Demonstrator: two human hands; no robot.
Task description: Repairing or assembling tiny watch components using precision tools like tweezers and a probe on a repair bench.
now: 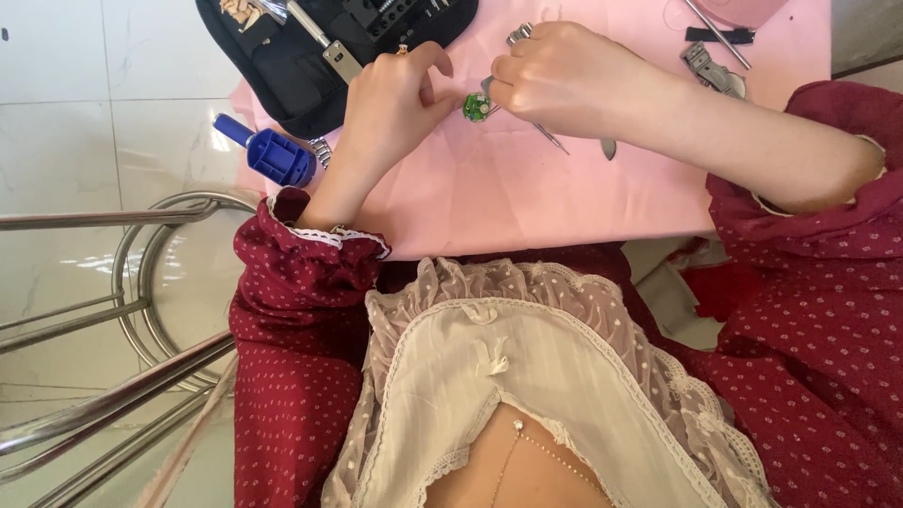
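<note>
Left hand [395,94] pinches a small green round part [476,107], prob. a watch movement, betw. thumb & fingertips, holding it just above the pink mat [489,188]. Right hand [555,80] is closed around a thin metal tool [550,138], tip right at the green part; the tool's other end pokes out below the hand. So the part sits betw. the two hands, touching both the left fingers & the tool tip.

Progress, as a judgement: part is already out of any case & being worked on w/ the tool; mid-job, nothing looks reassembled yet. Can't tell what exactly the tip is doing, too small.

Beyond left hand: black tool pouch [310,56], open. Left of left wrist: blue round tool [277,155]. Past right forearm: metal watch band [712,68].
</note>
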